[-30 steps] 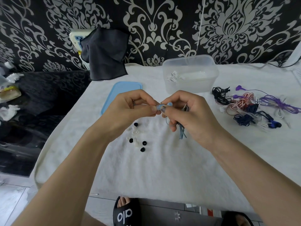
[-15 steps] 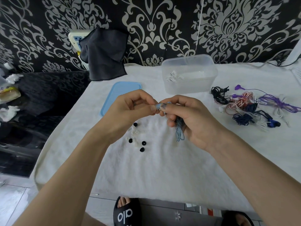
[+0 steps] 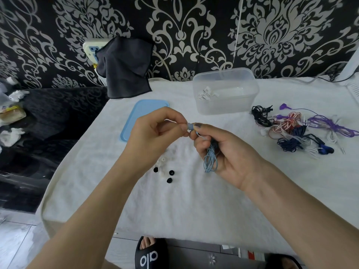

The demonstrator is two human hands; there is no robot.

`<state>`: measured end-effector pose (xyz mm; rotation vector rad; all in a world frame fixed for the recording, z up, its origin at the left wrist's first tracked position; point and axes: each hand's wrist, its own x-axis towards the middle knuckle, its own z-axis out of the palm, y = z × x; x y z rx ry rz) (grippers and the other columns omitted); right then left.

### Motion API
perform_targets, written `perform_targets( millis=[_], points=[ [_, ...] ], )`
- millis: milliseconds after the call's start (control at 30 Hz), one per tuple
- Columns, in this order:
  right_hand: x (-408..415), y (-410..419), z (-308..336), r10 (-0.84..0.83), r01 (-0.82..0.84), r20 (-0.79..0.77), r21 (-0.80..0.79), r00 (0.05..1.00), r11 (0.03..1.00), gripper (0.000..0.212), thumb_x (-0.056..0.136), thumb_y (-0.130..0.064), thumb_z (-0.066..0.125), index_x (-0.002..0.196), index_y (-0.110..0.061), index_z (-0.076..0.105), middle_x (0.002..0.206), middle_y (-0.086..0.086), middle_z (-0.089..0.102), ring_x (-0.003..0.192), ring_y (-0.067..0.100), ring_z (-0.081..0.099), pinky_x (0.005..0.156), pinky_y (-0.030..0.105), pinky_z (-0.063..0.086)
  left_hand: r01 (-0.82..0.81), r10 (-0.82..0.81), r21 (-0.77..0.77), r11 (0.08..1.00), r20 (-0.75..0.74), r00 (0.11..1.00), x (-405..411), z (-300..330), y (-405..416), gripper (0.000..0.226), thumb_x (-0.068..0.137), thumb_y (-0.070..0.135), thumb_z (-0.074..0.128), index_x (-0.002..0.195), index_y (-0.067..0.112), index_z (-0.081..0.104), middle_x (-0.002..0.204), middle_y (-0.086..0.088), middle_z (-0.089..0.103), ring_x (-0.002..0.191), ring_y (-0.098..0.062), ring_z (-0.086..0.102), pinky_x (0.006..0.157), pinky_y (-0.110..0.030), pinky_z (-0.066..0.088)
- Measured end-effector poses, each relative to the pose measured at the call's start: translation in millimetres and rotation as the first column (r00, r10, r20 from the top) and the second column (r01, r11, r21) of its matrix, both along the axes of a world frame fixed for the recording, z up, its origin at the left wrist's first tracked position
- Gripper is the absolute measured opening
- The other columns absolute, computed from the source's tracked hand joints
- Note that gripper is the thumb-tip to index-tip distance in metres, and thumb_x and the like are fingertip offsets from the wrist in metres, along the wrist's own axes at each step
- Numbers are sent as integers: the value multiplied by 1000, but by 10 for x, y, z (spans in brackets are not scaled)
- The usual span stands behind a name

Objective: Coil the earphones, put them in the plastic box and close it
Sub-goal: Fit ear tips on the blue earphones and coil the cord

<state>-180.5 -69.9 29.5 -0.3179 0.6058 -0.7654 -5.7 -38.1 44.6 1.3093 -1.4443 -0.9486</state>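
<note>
A dark cloth point(image 3: 124, 66) hangs at the wall on the far left, over a white socket strip point(image 3: 91, 47). Just right of it, a blue lid point(image 3: 143, 111) lies flat on the white-covered surface point(image 3: 174, 206), partly hidden behind your left hand point(image 3: 153, 136). That hand pinches the small blue earbud point(image 3: 190, 126) between thumb and fingertips, its other fingers curled. Below it, loose black and white ear tips point(image 3: 165, 171) lie scattered on the surface. Your right hand point(image 3: 227, 150) meets the left at the earbud and grips the blue earphones point(image 3: 210, 160); their coiled cable hangs as a bundle of loops from the curled fingers, above the surface. Beyond the hands stands the plastic box point(image 3: 225, 90), open and translucent, with a white coiled set point(image 3: 205, 94) inside at its left end. To the right of the box, well apart from your hands, a heap of other earphones point(image 3: 303, 129) in black, red-white, purple, navy and white rests on the surface.
</note>
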Motion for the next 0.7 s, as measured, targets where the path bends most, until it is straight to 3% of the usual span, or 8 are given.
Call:
perform_targets(
  millis=[167, 267, 400, 600, 700],
  points=[
    [-11, 37, 52, 19, -35, 156, 104, 988, 994, 13, 79, -3, 66, 82, 6, 75, 76, 8, 62, 51, 4, 48, 51, 10, 48, -30, 32, -84, 996, 22, 999, -71, -15, 26, 4, 93, 2, 70, 94, 6, 71, 91, -5, 78, 91, -24, 76, 91, -48, 59],
    [-15, 47, 70, 12, -47, 223, 151, 975, 987, 15, 81, -3, 65, 82, 8, 74, 78, 8, 61, 52, 3, 48, 50, 11, 48, -41, 37, -62, 997, -65, 997, -87, -39, 8, 5, 93, 0, 70, 96, 4, 71, 94, -9, 78, 94, -28, 76, 92, -45, 60],
    [-7, 39, 64, -31, -37, 293, 221, 956, 974, 12, 81, -1, 66, 86, 8, 72, 81, 9, 57, 53, 4, 50, 49, 12, 49, -46, 41, -29, 999, -152, 988, -140, -54, -5, 7, 92, -2, 69, 96, 5, 71, 93, -5, 78, 91, -19, 76, 87, -29, 58],
    [-33, 33, 80, -50, -23, 306, 232, 951, 972, 13, 80, -2, 66, 85, 9, 72, 81, 9, 56, 54, 4, 50, 51, 12, 50, -20, 26, 32, 999, -205, 978, -199, -43, -30, 13, 93, -1, 68, 92, 12, 70, 88, 2, 77, 89, -13, 74, 88, -26, 56],
    [-47, 27, 87, -25, -41, 298, 215, 954, 976, 15, 83, -4, 64, 86, 8, 72, 79, 8, 56, 55, 4, 51, 51, 12, 51, -4, 12, 38, 999, -208, 978, -192, -29, -17, 11, 93, 1, 68, 94, 11, 69, 87, 1, 76, 89, -15, 73, 90, -34, 53]
  ],
)
